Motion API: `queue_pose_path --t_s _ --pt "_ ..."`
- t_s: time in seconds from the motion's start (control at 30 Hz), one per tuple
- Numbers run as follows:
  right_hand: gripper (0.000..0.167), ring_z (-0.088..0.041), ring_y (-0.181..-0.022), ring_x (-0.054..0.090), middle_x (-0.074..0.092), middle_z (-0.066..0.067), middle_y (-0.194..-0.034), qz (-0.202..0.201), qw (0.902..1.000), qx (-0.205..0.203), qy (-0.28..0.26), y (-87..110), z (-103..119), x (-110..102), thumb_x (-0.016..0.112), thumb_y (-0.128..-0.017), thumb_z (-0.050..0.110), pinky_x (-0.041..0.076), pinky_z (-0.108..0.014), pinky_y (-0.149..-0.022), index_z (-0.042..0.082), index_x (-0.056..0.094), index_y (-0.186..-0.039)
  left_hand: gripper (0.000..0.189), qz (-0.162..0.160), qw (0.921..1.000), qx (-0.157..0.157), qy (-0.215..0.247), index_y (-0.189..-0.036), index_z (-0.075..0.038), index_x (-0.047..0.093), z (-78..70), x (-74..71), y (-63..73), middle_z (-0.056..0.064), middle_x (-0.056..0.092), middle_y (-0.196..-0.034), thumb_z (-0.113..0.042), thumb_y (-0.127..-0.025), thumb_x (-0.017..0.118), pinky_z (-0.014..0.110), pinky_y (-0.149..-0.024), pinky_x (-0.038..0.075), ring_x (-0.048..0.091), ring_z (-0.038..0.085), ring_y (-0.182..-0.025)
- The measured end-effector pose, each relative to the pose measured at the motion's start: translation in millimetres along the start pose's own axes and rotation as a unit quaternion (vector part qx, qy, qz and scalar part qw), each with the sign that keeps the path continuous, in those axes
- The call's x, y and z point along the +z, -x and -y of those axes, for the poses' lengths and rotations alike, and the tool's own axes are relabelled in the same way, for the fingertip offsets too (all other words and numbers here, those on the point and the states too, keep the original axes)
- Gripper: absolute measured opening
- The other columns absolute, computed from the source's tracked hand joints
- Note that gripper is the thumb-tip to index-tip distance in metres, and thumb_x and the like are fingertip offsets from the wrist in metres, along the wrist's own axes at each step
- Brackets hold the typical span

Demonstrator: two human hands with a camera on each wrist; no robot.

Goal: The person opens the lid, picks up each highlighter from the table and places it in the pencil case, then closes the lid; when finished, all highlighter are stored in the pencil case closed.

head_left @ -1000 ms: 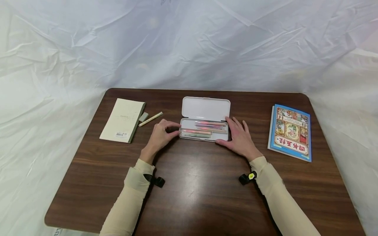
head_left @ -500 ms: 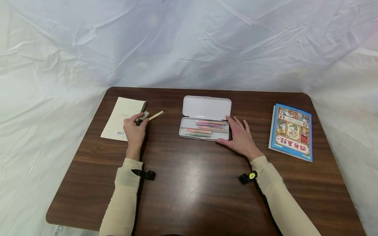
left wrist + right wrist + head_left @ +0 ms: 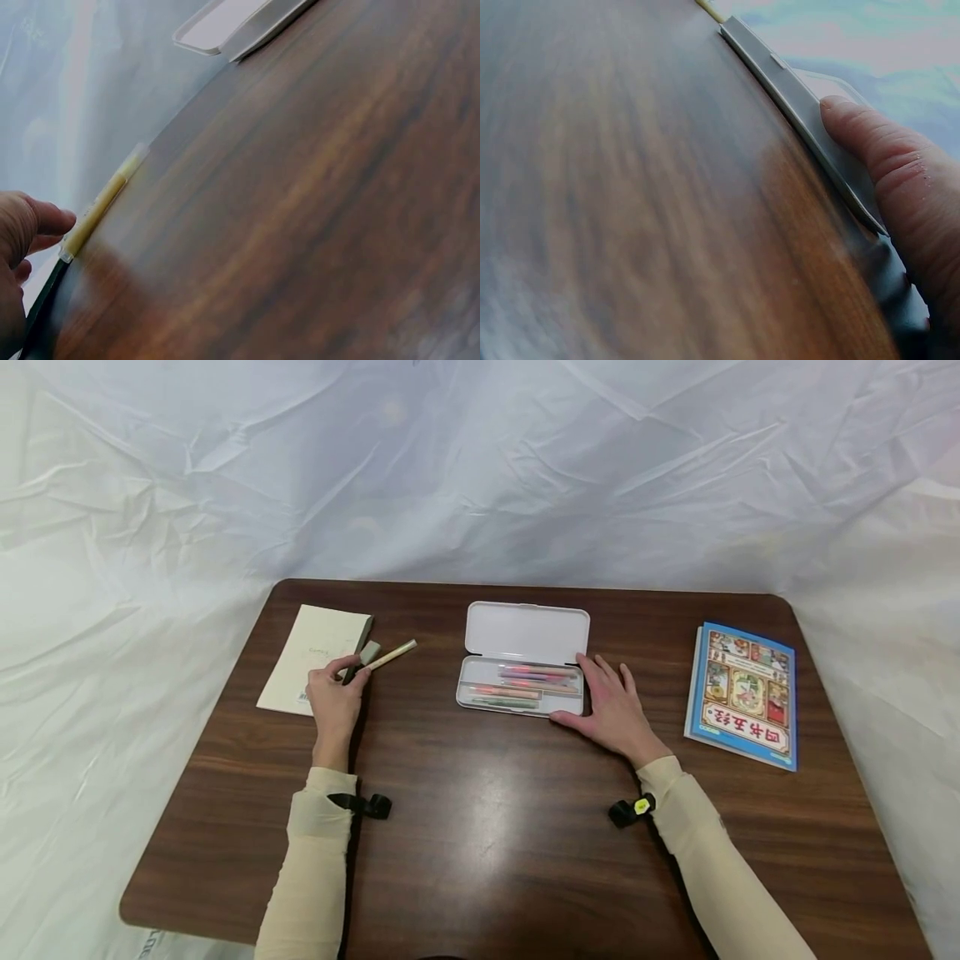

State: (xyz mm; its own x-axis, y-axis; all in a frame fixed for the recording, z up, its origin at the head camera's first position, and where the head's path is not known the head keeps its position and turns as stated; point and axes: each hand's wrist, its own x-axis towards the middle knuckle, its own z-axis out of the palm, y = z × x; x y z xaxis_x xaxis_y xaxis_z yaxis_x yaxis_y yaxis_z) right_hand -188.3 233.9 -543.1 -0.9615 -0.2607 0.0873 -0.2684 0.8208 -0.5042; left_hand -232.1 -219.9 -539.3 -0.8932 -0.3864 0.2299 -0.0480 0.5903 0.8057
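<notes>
A yellow pen (image 3: 393,654) with a clear end lies on the table in the head view, beside a grey-green eraser (image 3: 370,652). My left hand (image 3: 334,697) has its thumb and index finger at the pen's near end; whether they pinch it is hidden. In the left wrist view the fingertips (image 3: 66,220) are right against the yellow pen (image 3: 97,210). A white pencil case (image 3: 558,703) lies with its lid up and several coloured pens (image 3: 504,702) inside. My right hand (image 3: 613,714) holds the case's right end, thumb (image 3: 847,124) against the front wall, index finger at the back corner.
A cream notebook (image 3: 303,647) lies under and beyond my left hand. At the right is a blue picture-covered book (image 3: 746,693). The brown wooden table (image 3: 487,843) ends before a white sheet (image 3: 450,477) hung behind.
My left hand has left the pencil case's left end and moved left to the pen and eraser. The right hand stays at the case.
</notes>
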Motion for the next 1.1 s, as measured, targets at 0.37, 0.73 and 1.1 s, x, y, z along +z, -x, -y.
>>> queue_pose_path --t_s 0.37,0.73,1.1 --pt "0.112 -0.039 -0.159 0.023 0.036 -0.018 -0.169 0.005 1.0 0.004 0.002 0.5 -0.3 0.1 0.076 -0.086 0.067 0.002 -0.065 -0.125 0.011 0.025 -0.168 0.019 0.01 0.9998 0.012 0.008 -0.104 -0.002 0.083 4.2 0.5 -1.3 0.022 0.073 -0.108 -0.011 -0.088 0.086 0.045 -0.09 0.047 0.065 0.037 -0.103" --pt "0.112 -0.039 -0.159 0.021 0.035 -0.019 -0.169 0.008 0.9999 0.01 -0.001 0.0 2.6 -4.0 0.077 -0.087 0.066 0.001 -0.064 -0.125 0.011 0.024 -0.169 0.018 0.031 0.9992 0.023 -0.009 -0.107 -0.003 0.082 0.7 0.5 -1.1 0.024 0.067 -0.107 -0.011 -0.091 0.085 0.054 -0.095 0.047 0.06 0.044 -0.109" --pt "0.112 -0.04 -0.159 0.022 0.036 -0.02 -0.168 0.008 0.9999 0.008 0.001 -0.1 2.3 -3.8 0.076 -0.087 0.066 0.001 -0.065 -0.125 0.01 0.025 -0.168 0.019 0.032 0.9977 0.047 0.038 -0.106 -0.006 0.084 -3.7 1.3 0.7 0.017 0.071 -0.103 -0.018 -0.091 0.086 0.034 -0.084 0.043 0.06 0.032 -0.1"
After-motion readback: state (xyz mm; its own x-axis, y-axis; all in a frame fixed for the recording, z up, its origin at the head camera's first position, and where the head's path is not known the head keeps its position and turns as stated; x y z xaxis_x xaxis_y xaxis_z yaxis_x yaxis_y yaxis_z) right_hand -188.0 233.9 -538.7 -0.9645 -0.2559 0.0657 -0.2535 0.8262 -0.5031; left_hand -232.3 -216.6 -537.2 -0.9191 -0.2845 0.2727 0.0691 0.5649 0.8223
